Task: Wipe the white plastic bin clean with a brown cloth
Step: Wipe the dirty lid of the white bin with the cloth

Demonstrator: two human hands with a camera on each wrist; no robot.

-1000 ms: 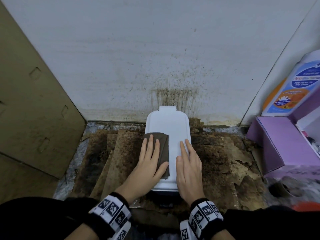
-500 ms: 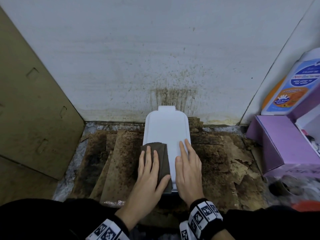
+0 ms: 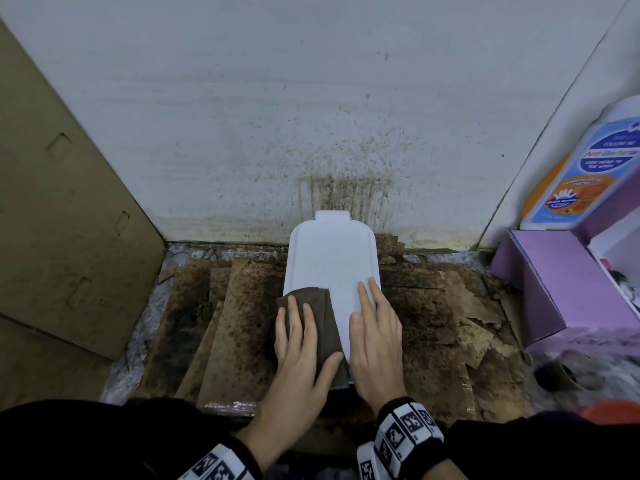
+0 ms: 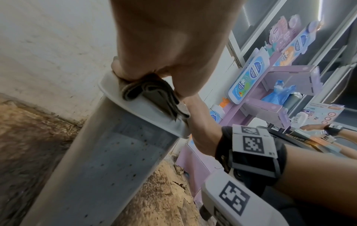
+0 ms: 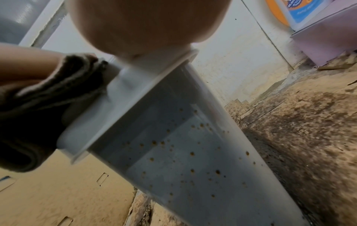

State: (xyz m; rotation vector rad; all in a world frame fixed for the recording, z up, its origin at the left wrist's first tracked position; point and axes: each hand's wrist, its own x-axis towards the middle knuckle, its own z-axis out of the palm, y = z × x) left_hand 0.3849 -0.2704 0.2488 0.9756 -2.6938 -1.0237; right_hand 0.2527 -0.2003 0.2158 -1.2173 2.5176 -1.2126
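Note:
The white plastic bin (image 3: 331, 258) stands on stained cardboard against the wall, its flat lid facing up. A folded brown cloth (image 3: 323, 318) lies over the lid's near left corner. My left hand (image 3: 299, 337) presses flat on the cloth with straight fingers, thumb spread to the right. My right hand (image 3: 375, 327) lies flat on the lid's near right part, fingers straight. In the left wrist view the cloth (image 4: 154, 94) sits folded on the lid rim under the left hand (image 4: 164, 45). The right wrist view shows the bin's wall (image 5: 189, 152) speckled with brown spots and the cloth (image 5: 44, 107) at its left.
A stained white wall (image 3: 311, 116) rises right behind the bin. A tall cardboard sheet (image 3: 59, 220) leans at the left. A purple box (image 3: 554, 289) and a printed bottle display (image 3: 581, 168) stand at the right. Mouldy cardboard (image 3: 433, 323) covers the floor.
My left hand has drawn the cloth toward me along the lid's left side, from mid-lid to its near corner. The right hand stays flat on the lid.

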